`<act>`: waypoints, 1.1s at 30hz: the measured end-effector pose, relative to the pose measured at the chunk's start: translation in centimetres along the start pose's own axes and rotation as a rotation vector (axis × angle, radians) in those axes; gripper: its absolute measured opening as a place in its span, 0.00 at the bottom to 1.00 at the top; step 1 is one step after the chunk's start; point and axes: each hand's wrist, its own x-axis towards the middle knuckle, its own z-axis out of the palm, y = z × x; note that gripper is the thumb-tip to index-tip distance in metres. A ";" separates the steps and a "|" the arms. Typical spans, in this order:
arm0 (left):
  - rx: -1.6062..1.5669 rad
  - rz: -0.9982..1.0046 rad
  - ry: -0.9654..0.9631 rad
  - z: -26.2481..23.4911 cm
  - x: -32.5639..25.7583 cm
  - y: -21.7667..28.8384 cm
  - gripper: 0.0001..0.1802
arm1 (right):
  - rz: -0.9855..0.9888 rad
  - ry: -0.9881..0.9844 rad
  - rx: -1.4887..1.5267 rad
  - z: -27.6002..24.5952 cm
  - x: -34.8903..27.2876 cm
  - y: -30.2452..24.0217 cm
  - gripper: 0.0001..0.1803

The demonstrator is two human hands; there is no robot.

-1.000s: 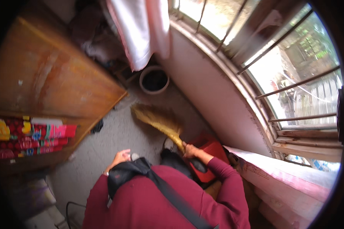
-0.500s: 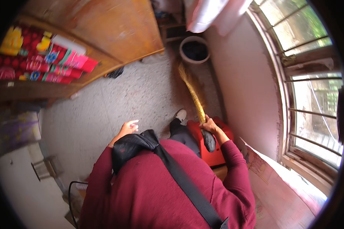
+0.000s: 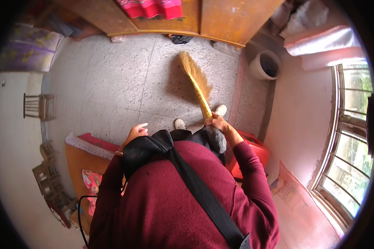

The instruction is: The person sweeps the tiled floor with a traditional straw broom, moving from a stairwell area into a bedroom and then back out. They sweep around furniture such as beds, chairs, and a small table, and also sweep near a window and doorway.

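Note:
A grass broom with a yellow-wrapped neck and tan bristles is held out in front of me over the floor. My right hand is wrapped round its handle, and the dark butt end sticks out behind the hand near my lap. The bristles fan out forward and cast a shadow on the floor; whether they touch it, I cannot tell. Beside the black bag at my waist, my left hand holds nothing, its fingers stretched out in part.
Speckled floor tiles stretch ahead to a wooden cabinet, with a black plastic bag at its foot. A white bucket stands in the far right corner. Close on my right are a red container and the barred window.
My view has swung left, so the cabinet and bucket now appear further right. The broom, still in my right hand, has come round in front of my feet. My left hand stays by my waist.

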 end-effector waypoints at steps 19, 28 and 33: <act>-0.325 -0.009 0.378 -10.7 -8.0 -16.1 0.24 | 0.378 0.243 0.118 13.8 11.8 -17.7 0.07; -0.435 -0.046 0.602 -20.4 -9.8 -10.7 0.21 | 0.265 0.084 -0.152 30.2 17.9 -25.6 0.16; -0.549 -0.084 0.605 -23.5 -10.0 -12.8 0.21 | 0.177 0.166 -0.437 31.3 18.2 -27.6 0.51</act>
